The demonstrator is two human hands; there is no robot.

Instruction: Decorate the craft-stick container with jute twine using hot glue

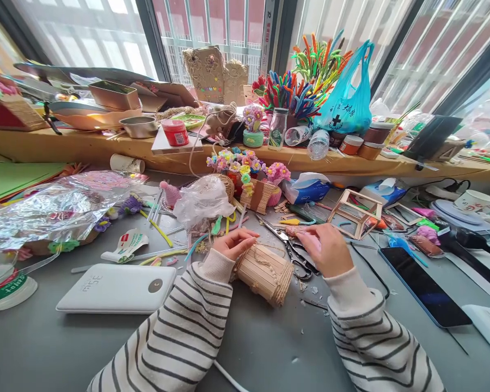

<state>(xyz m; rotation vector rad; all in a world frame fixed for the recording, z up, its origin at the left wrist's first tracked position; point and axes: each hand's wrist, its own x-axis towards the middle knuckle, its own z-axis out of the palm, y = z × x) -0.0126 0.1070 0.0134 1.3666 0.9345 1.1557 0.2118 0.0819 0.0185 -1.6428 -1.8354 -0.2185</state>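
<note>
A small barrel of flat wooden sticks (261, 267), bound with twine at its near end, lies tilted on the grey table before me. My left hand (236, 243) is at its upper left end, fingers pinched together; whatever is between them is too small to make out. Across the barrel's side runs a braided twine strand (271, 268). To the right, my right hand (326, 247) is closed, with a small brownish piece at its fingertips that I cannot name. Black-handled scissors (302, 265) lie between the barrel and my right hand, blades pointing away.
A white power bank (116, 288) lies at left, a dark phone (422, 286) at right. Behind the barrel are a crumpled plastic bag (204, 201), crocheted flowers (239, 163), a blue tissue pack (307, 188) and a wooden lantern frame (355, 214). Jars and pipe cleaners crowd the ledge (212, 158).
</note>
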